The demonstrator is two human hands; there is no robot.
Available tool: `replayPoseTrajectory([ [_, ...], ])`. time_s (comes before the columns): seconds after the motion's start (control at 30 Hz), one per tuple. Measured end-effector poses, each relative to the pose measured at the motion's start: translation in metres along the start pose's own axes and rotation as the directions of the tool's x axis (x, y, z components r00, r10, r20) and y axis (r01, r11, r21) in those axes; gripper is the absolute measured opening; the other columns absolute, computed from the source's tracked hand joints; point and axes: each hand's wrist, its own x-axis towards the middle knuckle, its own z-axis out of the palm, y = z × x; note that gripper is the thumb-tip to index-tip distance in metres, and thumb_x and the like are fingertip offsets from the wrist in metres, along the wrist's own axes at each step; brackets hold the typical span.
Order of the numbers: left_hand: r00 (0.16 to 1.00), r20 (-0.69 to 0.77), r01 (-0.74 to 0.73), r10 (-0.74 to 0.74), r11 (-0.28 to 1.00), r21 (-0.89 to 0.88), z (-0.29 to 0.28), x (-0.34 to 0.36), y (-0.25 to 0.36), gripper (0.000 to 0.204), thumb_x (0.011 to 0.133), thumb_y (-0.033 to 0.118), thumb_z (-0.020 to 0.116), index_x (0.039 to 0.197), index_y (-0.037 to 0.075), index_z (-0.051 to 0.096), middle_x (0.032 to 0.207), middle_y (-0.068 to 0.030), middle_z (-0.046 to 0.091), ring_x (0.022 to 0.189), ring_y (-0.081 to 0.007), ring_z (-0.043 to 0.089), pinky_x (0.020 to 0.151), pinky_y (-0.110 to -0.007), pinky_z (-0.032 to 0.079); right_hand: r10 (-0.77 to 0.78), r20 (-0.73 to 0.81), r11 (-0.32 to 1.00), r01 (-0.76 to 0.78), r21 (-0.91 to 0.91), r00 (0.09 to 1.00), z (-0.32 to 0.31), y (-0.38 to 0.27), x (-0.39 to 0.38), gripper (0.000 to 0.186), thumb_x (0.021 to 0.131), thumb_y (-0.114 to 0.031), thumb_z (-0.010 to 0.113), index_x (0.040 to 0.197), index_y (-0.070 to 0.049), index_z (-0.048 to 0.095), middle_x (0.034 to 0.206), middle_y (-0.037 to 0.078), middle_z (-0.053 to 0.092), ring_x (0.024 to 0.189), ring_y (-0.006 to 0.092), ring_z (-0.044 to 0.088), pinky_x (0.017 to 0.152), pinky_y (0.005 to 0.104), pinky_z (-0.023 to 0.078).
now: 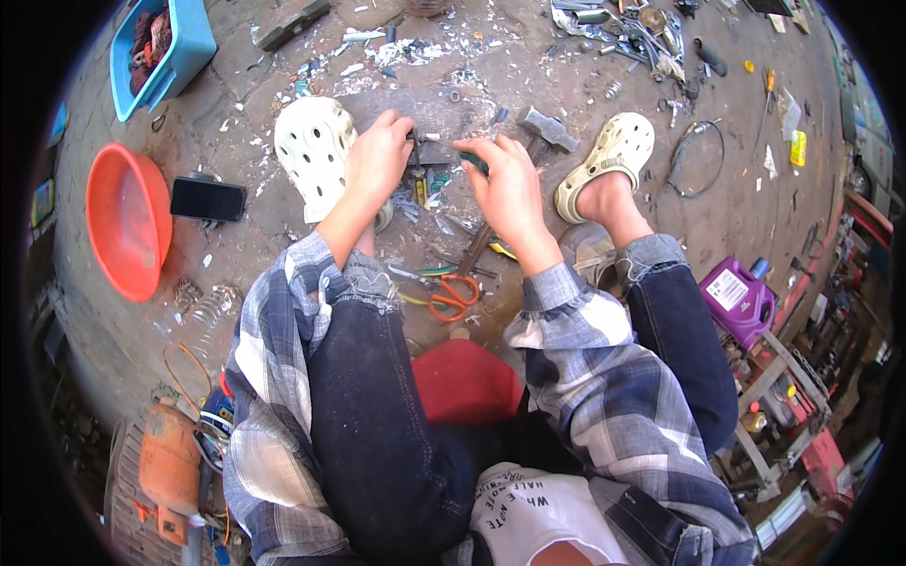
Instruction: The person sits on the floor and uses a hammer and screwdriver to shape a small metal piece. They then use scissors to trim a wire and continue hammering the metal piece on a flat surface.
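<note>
My left hand (pixel 379 158) is closed with its fingertips pinched on a small dark piece (pixel 411 149), mostly hidden by the fingers. My right hand (pixel 508 189) wraps round the green handle (pixel 475 162) of a thin-shafted tool that looks like a screwdriver; its shaft points left toward the dark piece. Below the fingertips sits a dark metal block (pixel 435 152) among small scraps. A hammer (pixel 548 128) lies just beyond my right hand, its handle partly covered by that hand. Closer to me are orange-handled scissors (pixel 455 298) on the ground.
My feet in cream clogs (pixel 314 156) flank the work spot. At left are a red basin (pixel 127 222), a phone (pixel 209 200) and a blue bin (pixel 179 52). Metal parts (pixel 642 33) pile up at far right; a purple jug (pixel 738 302) stands right. Plastic shards litter the floor.
</note>
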Motion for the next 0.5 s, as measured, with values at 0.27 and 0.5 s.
replayPoseTrajectory([
  [0.27,0.999,-0.009,-0.052,0.053,0.998,0.025,-0.003,0.004,0.002,0.015,0.076,0.005,0.065,0.090,0.005,0.061,0.091,-0.0116,0.056,0.082,-0.0349,0.061,0.070,-0.044,0.050,0.152,-0.048,0.942,-0.130,0.308,0.987,0.016,0.018,-0.005,0.019,0.081,-0.007,0.067,0.100,-0.008,0.069,0.084,0.013,0.065,0.078,0.0274,0.060,0.073,0.0347,0.047],
  [0.5,0.999,-0.011,-0.044,0.045,0.998,0.033,0.000,0.002,0.000,0.018,0.077,0.006,0.065,0.093,0.006,0.058,0.092,-0.0126,0.055,0.083,-0.0361,0.061,0.070,-0.045,0.050,0.575,0.325,0.365,-0.590,0.720,0.751,0.027,0.040,-0.010,0.022,0.089,-0.018,0.067,0.105,-0.004,0.070,0.077,-0.003,0.059,0.064,0.0062,0.049,0.057,0.0222,0.041],
])
